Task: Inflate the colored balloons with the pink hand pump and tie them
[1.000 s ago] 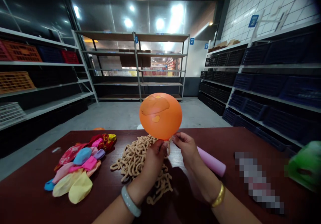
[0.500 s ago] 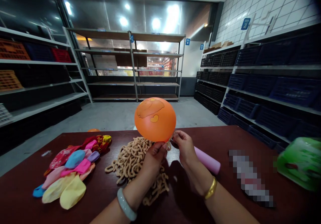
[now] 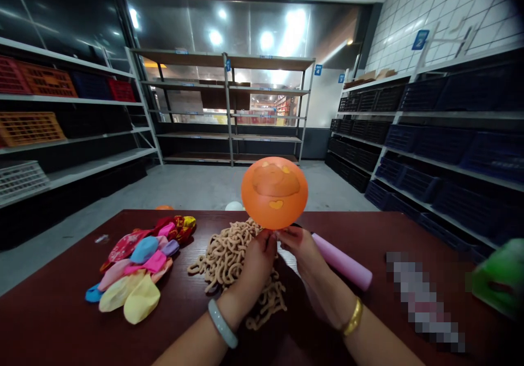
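Observation:
An inflated orange balloon [image 3: 275, 191] with a yellow heart printed on it stands upright above my hands. My left hand [image 3: 262, 254] is closed, thumb and finger pinching the balloon's neck from the left. Close against it, my right hand [image 3: 302, 248] also pinches at the neck; the knot area is hidden by the fingers. Beneath and left of my left hand lies a heap of tan, curled, cord-like pieces [image 3: 225, 257]. A lilac cylinder [image 3: 346, 265] lies to the right of my right hand.
Limp, colourful soft pieces [image 3: 143, 273] lie at the left of the dark red table [image 3: 49, 322]. At right are a blurred-out long object [image 3: 426, 300] and a green package [image 3: 497, 278]. Shelves with crates [image 3: 417, 142] stand around the room. A pale round thing [image 3: 234, 206] shows beyond the table.
My right hand has moved in to meet my left at the balloon's neck. The balloon has turned, its heart now facing me more squarely. The view has shifted left.

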Motion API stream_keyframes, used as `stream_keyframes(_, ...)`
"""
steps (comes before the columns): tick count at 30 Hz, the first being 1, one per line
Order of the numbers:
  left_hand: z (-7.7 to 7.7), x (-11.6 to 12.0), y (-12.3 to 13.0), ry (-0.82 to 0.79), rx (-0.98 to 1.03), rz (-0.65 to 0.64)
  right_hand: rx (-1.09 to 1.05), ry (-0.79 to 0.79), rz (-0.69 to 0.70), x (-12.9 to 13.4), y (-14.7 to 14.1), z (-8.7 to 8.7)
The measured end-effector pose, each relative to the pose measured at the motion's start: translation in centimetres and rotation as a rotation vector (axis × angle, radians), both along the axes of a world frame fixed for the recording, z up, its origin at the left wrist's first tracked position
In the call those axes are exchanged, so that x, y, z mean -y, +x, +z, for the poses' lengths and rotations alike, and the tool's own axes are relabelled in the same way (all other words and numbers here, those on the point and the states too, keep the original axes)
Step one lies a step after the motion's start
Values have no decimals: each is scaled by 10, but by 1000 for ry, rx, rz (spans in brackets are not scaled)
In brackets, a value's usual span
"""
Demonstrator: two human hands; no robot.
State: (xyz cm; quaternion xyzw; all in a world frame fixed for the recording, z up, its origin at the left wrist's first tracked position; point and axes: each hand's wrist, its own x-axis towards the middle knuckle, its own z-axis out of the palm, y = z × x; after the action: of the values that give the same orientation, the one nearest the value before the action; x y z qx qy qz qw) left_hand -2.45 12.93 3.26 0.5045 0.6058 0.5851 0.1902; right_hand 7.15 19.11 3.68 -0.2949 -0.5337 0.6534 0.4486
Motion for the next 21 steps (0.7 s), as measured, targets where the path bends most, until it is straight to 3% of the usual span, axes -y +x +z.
stream_keyframes(5, 3, 1, -6, -58, -212, 34, -77, -37, -76, 2, -8, 1)
stream_keyframes(9, 4, 0, -17, -100, -258, 75, -62, -46, -62, -10, -19, 6)
stream_keyframes(15, 3, -1, -28, -21, -86, 127, 21, -36, -84, -58, -56, 21)
stream_keyframes(21, 2, 2, -28, 46, -58, 172, 175, -7, -127, -105, -102, 45)
